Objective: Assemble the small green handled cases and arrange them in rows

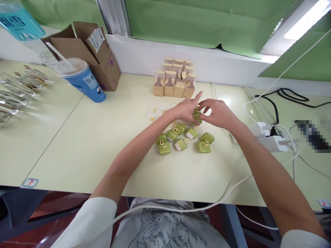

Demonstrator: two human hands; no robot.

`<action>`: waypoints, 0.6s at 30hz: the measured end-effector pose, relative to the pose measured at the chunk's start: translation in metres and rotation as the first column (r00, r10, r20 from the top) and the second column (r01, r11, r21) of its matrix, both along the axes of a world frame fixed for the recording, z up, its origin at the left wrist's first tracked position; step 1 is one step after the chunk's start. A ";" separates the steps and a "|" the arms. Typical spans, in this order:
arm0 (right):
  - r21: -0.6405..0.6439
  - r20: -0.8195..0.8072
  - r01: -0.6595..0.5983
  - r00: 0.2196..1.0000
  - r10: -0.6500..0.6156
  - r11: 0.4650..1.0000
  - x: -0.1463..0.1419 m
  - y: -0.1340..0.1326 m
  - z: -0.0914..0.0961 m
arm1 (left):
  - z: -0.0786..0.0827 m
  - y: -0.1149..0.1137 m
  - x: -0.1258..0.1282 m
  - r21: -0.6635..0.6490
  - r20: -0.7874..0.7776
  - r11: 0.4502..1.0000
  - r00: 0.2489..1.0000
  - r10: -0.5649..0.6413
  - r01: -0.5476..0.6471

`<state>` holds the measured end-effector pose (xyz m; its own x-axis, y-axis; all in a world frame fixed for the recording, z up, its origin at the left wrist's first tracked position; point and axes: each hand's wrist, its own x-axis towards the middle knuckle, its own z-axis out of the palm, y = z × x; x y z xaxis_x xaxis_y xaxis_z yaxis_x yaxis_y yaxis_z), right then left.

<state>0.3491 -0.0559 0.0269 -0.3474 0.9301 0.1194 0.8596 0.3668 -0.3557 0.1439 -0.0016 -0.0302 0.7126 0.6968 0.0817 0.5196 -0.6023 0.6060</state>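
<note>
Head view: left hand and right hand together at a small green case

Looks forward and down on a pale yellow table, set against a white wall below green coverings. Shows at far left a cluster of glass items, a bottle with a blue label, a blue cup with a straw, and an opened carton. Has cardboard boxes grouped by the wall with flaps up, and white adapters on the right.

Reaches in with the left hand, index finger stretched up and away, other fingers lowered beside the green case. Bends the right hand's thumb and fingers into a narrow arch, tips at the green case. Gives no way to tell a firm grip from a mere touch, in either hand.

Puts the green case between the hands, nearer than the cardboard boxes and just beyond the loose green cases. Hides too much of it for any sure reading of direction or long axis. Scatters the loose green cases at mixed angles: one near the middle slanting from lower left to upper right, pale end toward the person, yellow loop pointing up and right. Leaves clear plastic packets beside the left forearm.
</note>
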 end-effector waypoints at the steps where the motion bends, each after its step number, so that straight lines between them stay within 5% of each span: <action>1: -0.001 -0.005 -0.020 1.000 0.020 1.000 -0.003 0.000 -0.004 | 0.000 0.000 0.002 -0.017 0.002 1.000 1.000 0.002 -0.002; 11: 0.034 0.097 -0.065 0.993 0.061 0.997 -0.011 -0.002 -0.014 | 0.001 0.000 -0.001 -0.035 -0.006 0.999 1.000 0.017 -0.017; 18: 0.055 0.393 -0.119 0.915 0.087 0.991 -0.023 -0.003 -0.008 | -0.004 0.003 0.002 -0.055 0.038 0.998 0.999 0.019 -0.017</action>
<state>0.3257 -0.0586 0.0192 -0.4742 0.8801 0.0246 0.8803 0.4734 0.0317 0.1459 0.0013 -0.0344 0.6967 0.7139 0.0704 0.5057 -0.5583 0.6577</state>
